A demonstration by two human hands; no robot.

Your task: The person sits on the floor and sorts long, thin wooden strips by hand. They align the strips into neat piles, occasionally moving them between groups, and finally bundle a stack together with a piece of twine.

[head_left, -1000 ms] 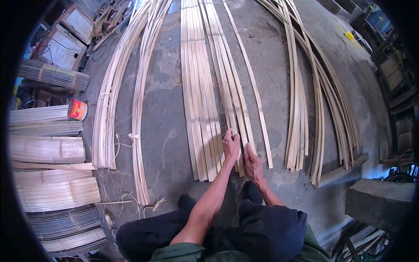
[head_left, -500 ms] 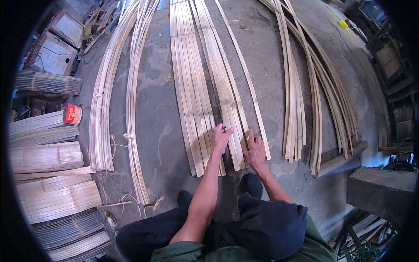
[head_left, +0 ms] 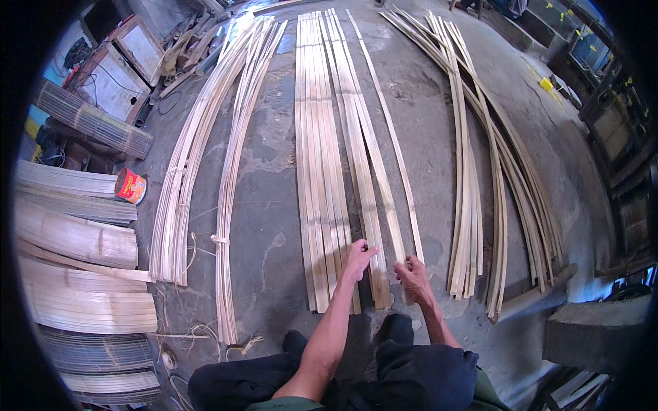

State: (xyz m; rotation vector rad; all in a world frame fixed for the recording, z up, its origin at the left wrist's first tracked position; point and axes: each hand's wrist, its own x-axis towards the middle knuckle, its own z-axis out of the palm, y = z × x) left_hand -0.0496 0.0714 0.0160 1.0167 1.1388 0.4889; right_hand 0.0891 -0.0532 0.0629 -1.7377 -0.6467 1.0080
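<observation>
Long pale bamboo strips lie lengthwise on the floor in front of me. My right hand [head_left: 414, 279] is closed at the near end of a single bamboo strip [head_left: 386, 209], which angles away from its neighbours. Just left of it, my left hand [head_left: 358, 259] is closed with curled fingers over the gap between a wide row of strips [head_left: 319, 192] and a narrower group [head_left: 367, 212]; whether it grips anything is hidden. One more loose strip [head_left: 394, 137] runs down to the right of my right hand, its near end close to the fingers.
Tied strip bundles [head_left: 225, 274] lie on the left, beside stacked slatted bamboo panels [head_left: 96, 301] and a red tin [head_left: 130, 186]. On the right, more strips [head_left: 466, 226] cross each other, their near ends by a round pole [head_left: 538, 294]. A concrete block [head_left: 596, 332] stands at lower right.
The single strip's near end has swung right, away from the narrower group, with my right hand closing on it. My left hand stays near the strip ends. The view has tilted farther forward.
</observation>
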